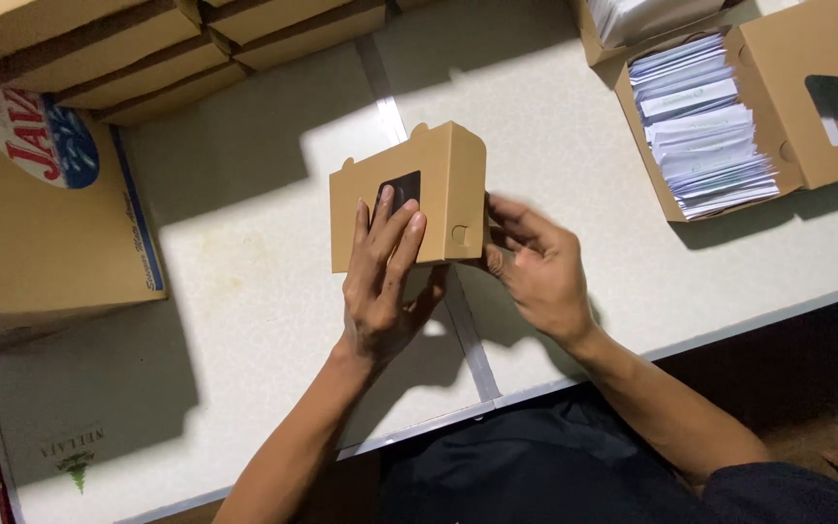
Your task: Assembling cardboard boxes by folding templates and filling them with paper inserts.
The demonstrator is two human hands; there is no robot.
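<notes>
From the head camera, you are holding a small brown cardboard box (409, 199) with a dark window cut-out upright near the middle of the pale desk (244, 291). Your left hand (385, 281) is lying flat against the box's front face, fingers spread and pressing beside the window, while your right hand (535, 267) is curling its fingertips against the box's right end by the tab slot; both hands are clamped on the box from two sides, apart from each other. At the far right, an open brown box (778, 87) is sitting filled with a stack of white printed slips (705, 126). At the left, a large carton (50, 194) is resting on the desk, and flat folded cartons (147, 49) are lying stacked along the far edge. As a judgement, the thin board could be creasing or the end flap buckling if your right fingers push unevenly, and the box could be skidding across the smooth desk if your left palm eases off.
</notes>
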